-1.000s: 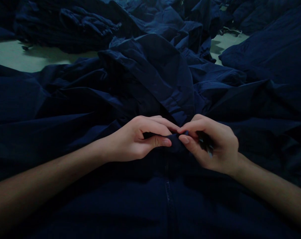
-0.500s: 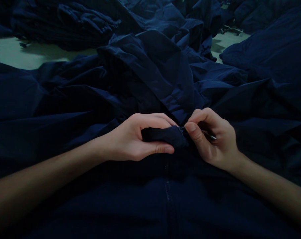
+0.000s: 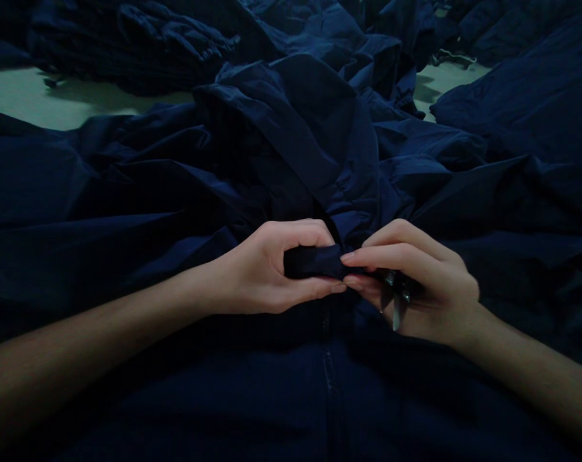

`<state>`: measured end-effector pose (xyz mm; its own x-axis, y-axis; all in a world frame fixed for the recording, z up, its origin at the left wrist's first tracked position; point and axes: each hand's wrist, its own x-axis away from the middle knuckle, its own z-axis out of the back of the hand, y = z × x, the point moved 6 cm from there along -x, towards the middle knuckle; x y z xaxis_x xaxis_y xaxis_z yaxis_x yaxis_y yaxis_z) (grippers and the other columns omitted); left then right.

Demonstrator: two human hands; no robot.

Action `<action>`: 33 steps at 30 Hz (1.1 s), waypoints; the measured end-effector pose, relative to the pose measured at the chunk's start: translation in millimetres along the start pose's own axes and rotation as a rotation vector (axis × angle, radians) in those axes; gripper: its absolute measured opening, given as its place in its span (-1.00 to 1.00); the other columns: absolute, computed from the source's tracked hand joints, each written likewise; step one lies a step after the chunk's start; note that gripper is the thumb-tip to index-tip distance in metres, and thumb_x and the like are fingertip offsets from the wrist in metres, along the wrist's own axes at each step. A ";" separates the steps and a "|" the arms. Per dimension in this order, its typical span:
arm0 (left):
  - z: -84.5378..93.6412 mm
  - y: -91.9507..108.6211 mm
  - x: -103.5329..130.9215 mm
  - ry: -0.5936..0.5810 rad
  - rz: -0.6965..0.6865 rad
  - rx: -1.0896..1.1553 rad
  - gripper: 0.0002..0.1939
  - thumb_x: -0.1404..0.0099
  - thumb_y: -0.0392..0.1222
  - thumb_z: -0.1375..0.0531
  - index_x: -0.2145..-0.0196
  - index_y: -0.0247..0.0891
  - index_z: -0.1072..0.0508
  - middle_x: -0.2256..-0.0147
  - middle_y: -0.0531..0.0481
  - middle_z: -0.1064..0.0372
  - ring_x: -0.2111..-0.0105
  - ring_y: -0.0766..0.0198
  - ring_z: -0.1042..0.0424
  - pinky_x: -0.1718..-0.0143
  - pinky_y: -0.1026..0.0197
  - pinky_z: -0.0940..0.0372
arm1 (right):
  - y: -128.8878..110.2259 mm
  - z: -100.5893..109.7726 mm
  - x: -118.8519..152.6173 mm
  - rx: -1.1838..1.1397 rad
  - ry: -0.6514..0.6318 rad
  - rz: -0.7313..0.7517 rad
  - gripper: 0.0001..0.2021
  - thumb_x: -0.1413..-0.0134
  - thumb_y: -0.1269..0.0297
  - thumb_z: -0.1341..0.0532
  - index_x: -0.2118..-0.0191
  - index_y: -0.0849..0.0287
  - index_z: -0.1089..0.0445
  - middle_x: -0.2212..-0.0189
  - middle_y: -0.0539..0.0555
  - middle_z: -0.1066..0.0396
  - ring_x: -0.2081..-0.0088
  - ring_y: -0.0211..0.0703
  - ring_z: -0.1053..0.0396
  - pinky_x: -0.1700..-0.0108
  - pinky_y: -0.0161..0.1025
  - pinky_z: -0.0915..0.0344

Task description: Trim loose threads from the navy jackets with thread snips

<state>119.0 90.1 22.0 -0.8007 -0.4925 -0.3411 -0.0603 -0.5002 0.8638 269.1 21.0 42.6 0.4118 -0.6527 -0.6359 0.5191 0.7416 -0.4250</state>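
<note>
A dark navy garment (image 3: 252, 378) is spread in front of me, with a seam running down its middle. My left hand (image 3: 271, 273) grips a folded edge of the garment (image 3: 314, 262) between thumb and fingers. From the right, the thumb and index fingertips of my right hand (image 3: 425, 282) pinch the end of that same fold, close to the left fingertips. Small metal thread snips (image 3: 397, 311) are tucked in the right palm, blade pointing down toward me. Their handles are mostly hidden by the hand and shadow.
Bunched navy cloth (image 3: 300, 115) rises just beyond my hands. More dark garments (image 3: 175, 38) are heaped at the back left, and another cloth pile (image 3: 526, 83) lies at the right. Pale tabletop (image 3: 21, 96) shows between them, with loose thread (image 3: 457, 56) at the back right.
My right thumb and index finger have shifted from the thread-like bit at the fold's end onto the fold itself. The snips have swung in the palm, their blade now pointing downward.
</note>
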 end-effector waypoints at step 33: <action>6.3 0.9 -1.4 0.098 -0.068 -0.007 -0.93 -0.27 -0.40 -0.42 0.30 -0.33 -0.63 0.31 -0.01 -0.54 0.30 0.32 -0.55 0.27 0.34 -0.44 | 17.9 -3.1 8.3 -0.257 0.121 -0.159 -0.62 -0.39 -0.09 -0.15 -0.03 0.13 -0.25 0.24 0.08 -0.18 0.33 -0.13 -0.23 0.37 -0.13 -0.22</action>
<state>116.3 94.9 25.6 -0.7326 -0.5247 -0.4336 -0.1075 -0.5398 0.8349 279.5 29.3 27.6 0.2408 -0.7518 -0.6138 0.3577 0.6566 -0.6640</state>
